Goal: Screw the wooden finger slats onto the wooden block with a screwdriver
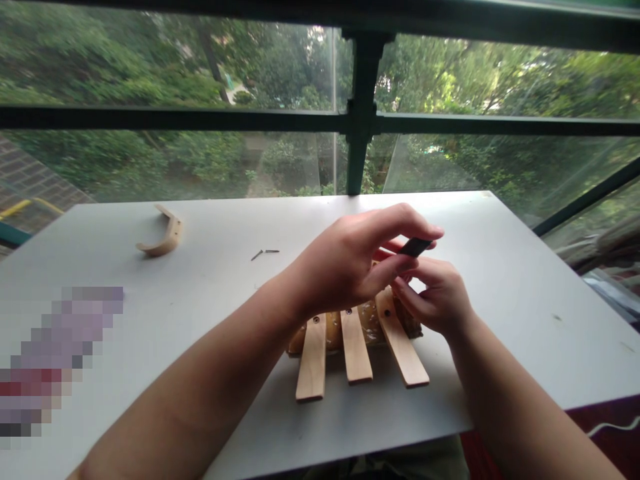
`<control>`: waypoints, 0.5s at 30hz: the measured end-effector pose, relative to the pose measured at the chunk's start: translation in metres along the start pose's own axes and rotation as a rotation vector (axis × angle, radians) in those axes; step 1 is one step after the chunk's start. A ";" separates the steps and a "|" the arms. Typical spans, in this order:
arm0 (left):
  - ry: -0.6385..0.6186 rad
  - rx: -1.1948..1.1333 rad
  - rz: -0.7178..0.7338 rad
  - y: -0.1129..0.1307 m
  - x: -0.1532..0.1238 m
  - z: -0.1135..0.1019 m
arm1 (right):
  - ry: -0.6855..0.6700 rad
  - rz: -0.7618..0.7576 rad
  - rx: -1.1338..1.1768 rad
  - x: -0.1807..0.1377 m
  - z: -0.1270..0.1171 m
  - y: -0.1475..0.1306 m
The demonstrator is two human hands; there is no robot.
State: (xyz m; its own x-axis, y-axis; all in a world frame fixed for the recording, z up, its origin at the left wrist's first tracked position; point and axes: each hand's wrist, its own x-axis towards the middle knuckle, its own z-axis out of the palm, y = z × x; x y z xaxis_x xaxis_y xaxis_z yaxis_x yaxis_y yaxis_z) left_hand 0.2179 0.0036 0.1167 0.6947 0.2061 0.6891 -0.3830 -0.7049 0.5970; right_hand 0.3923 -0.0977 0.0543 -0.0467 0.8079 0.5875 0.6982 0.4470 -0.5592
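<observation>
My left hand [357, 263] hovers over a wooden assembly [357, 343] of three flat slats screwed to a curved piece, lying on the white table [200, 320]. Its fingers pinch a small black tool handle [415, 247] at the top. My right hand [435, 297] is closed just below, against the right slat, fingers curled around the lower part of the same tool; the tip is hidden.
A loose curved wooden piece [163, 233] lies at the far left of the table. Two small screws [265, 253] lie near the middle back. A window with dark bars [363, 120] runs behind the table. A blurred patch covers the left front.
</observation>
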 end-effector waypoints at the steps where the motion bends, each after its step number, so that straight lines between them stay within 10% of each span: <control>1: -0.001 -0.009 0.002 0.000 0.000 0.000 | -0.001 0.002 0.001 0.000 0.000 0.000; 15: 0.029 -0.084 -0.048 -0.005 -0.001 0.003 | -0.046 0.009 0.024 0.002 -0.001 -0.003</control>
State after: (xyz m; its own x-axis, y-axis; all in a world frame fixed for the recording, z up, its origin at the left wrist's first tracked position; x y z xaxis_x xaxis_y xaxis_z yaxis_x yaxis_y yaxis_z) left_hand 0.2206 0.0047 0.1117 0.6961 0.2581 0.6699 -0.4004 -0.6349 0.6608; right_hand 0.3907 -0.0972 0.0576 -0.0738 0.8288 0.5546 0.6813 0.4480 -0.5789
